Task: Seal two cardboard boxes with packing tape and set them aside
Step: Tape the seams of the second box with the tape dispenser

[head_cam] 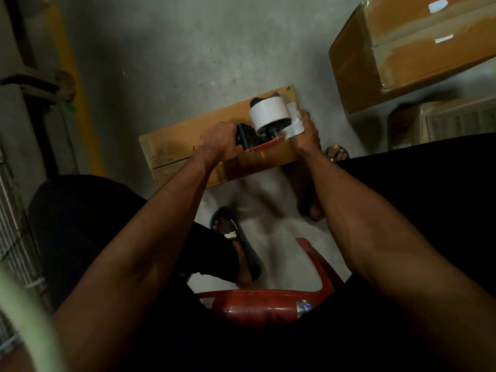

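Dim room; the concrete floor (188, 49) takes weak light and darkens left of it. Glare streaks the taped box (408, 49). Edges bend; bottom-left smears pale.

The tape roll (269, 114) is white on a black-and-red dispenser (251, 139). The flat box (188, 140) is tan with fine printed lines at one end — the floor (188, 49) grey, the stool (268, 302) red, the slipper (230, 232) black with a white mark.

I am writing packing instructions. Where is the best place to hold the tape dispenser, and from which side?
Grip the tape dispenser by its black handle, from the end opposite the loose tape. The left hand wraps it there; the roll leaves no room elsewhere, and the right hand pinches the tape end.
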Demonstrator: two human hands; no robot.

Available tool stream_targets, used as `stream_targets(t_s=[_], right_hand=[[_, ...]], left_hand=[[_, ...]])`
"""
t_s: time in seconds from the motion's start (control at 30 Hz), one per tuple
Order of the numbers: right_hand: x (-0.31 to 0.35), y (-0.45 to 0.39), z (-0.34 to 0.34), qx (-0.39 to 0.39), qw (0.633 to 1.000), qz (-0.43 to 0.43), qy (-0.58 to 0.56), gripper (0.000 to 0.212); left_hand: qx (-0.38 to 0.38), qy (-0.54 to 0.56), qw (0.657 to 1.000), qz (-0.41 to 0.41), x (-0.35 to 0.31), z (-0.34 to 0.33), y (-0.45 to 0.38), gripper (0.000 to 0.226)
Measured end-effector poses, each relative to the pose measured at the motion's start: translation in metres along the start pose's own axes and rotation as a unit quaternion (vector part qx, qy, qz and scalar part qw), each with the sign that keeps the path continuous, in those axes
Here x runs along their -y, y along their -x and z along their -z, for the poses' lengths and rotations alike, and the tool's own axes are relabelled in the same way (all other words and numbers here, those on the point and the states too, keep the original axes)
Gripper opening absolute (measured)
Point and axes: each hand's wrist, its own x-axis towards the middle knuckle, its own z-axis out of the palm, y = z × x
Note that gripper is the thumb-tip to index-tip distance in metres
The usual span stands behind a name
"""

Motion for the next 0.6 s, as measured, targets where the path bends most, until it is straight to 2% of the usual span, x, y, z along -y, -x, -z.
stream_targets(t_s=[0.13,0.47,0.6], right_hand=[[0.007,-0.002,0.002,-0.007,0.999,-0.027,-0.027,0.089],[0.005,-0.006,-0.002,-0.022,0.999,-0.03,0.007,0.065],[0.006,-0.006,-0.003,-0.029,0.999,-0.03,-0.005,0.069]], left_hand=[[-0.005,0.003,1.0,0.001,0.001,0.0,0.001,0.041],[-0.014,0.0,1.0,0.01,0.015,0.002,0.015,0.039],[-0.015,0.0,1.0,0.014,0.024,0.005,0.023,0.047]])
